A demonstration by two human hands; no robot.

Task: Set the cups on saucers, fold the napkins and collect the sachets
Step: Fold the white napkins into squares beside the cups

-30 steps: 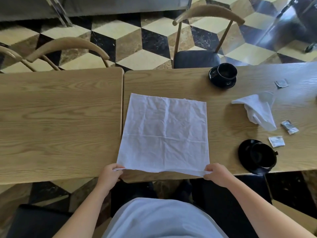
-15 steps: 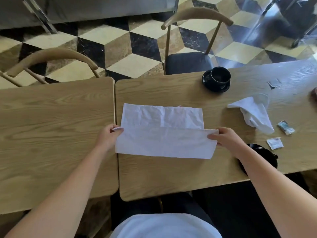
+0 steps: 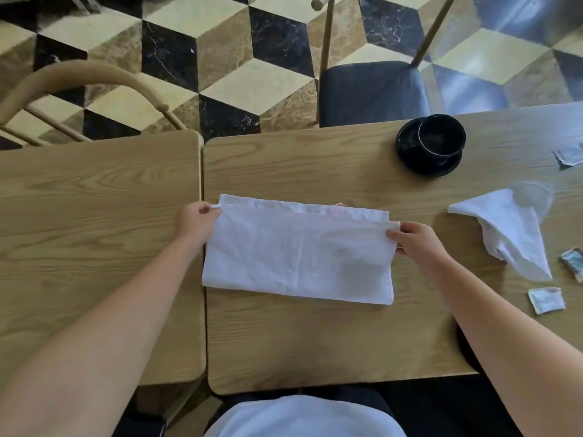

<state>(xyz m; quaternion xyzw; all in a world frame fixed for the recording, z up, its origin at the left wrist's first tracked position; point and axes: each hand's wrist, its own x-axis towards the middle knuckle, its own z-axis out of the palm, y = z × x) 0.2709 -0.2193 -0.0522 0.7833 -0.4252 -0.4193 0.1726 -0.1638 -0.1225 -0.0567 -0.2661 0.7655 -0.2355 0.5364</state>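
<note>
The white napkin (image 3: 296,253) lies folded in half between my two hands, on the wooden table (image 3: 315,335) right in front of me, its upper layer stopping just short of the far edge so a thin strip of the lower layer shows. My left hand (image 3: 196,219) pinches the upper layer's far left corner between thumb and fingers; my right hand (image 3: 415,238) pinches the far right corner the same way. Just past my right hand, a second napkin (image 3: 511,228) lies crumpled and unfolded. Near it, farther to my right, rest three sachets: one (image 3: 546,299) nearest me, one (image 3: 574,264) at the frame edge, one (image 3: 569,157) farther off. Beyond my right hand, near the far edge, a black cup (image 3: 441,137) sits on its black saucer (image 3: 422,162). A second table (image 3: 94,216) butts against the first under my left arm.
</note>
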